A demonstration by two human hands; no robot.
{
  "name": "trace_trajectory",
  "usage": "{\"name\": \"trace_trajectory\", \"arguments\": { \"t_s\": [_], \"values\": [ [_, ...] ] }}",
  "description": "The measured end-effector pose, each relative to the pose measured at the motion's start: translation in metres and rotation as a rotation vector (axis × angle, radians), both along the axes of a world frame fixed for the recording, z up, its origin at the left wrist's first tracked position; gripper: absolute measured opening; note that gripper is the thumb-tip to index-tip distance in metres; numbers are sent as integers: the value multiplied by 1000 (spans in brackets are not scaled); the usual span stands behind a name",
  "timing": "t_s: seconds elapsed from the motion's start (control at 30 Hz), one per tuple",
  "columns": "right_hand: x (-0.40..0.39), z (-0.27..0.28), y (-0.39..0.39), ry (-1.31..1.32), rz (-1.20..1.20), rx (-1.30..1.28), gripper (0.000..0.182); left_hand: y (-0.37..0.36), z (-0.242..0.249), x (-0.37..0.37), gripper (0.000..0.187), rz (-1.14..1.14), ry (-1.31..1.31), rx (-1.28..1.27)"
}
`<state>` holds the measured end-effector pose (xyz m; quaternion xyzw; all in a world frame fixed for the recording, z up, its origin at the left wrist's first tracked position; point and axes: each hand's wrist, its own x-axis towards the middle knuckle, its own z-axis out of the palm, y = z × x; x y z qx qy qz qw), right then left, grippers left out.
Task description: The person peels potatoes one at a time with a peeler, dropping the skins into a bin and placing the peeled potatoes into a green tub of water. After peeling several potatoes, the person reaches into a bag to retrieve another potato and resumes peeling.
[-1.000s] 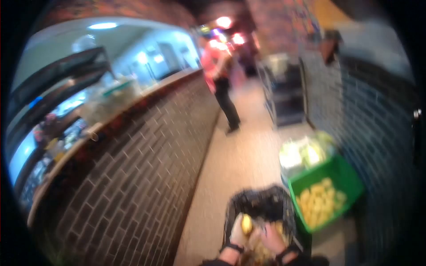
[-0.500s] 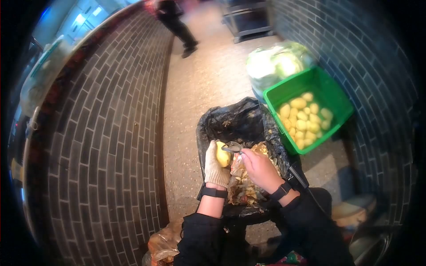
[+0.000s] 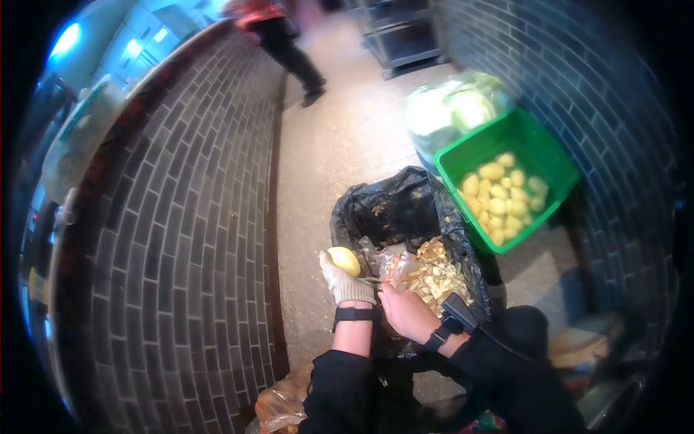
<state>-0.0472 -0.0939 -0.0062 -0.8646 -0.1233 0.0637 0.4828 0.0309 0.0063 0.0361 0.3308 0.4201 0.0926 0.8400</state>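
Observation:
My left hand point(image 3: 341, 284), in a pale knitted glove, is closed around a pale yellow peeled potato point(image 3: 345, 260). My right hand point(image 3: 406, 312) is bare and grips a peeler point(image 3: 371, 280), which shows only as a thin dark strip beside the glove's fingers, just below the potato. Both hands are over the near left part of a bin lined with a black bag point(image 3: 390, 189). Inside it lie heaped potato peelings point(image 3: 442, 278) and a crumpled clear plastic bag point(image 3: 396, 265).
A green crate point(image 3: 553, 163) of peeled potatoes stands right of the bin. Behind it sit bagged cabbages point(image 3: 463, 105). Brick walls point(image 3: 181, 217) flank the passage. Farther off are a person point(image 3: 285, 47) and a dark trolley point(image 3: 405, 32). An orange-tinted plastic bag point(image 3: 283, 401) lies at lower left.
My right hand and the peeler have come down and left from the potato's upper side to beside the glove. The potato has tilted in my left hand. The view has shifted slightly.

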Motion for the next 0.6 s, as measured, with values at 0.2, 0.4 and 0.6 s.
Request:
{"name": "trace_trajectory", "arguments": {
  "t_s": [0.2,0.4,0.6],
  "values": [
    [15,-10,-20,-16,-27,62,23,34,-40,10,68,-214,-336,-203],
    [28,-9,-34,8,-247,48,29,28,-21,-13,63,-357,-323,-122],
    [24,3,-24,-164,-111,127,28,25,2,-30,70,-381,-243,-177]
  ]
}}
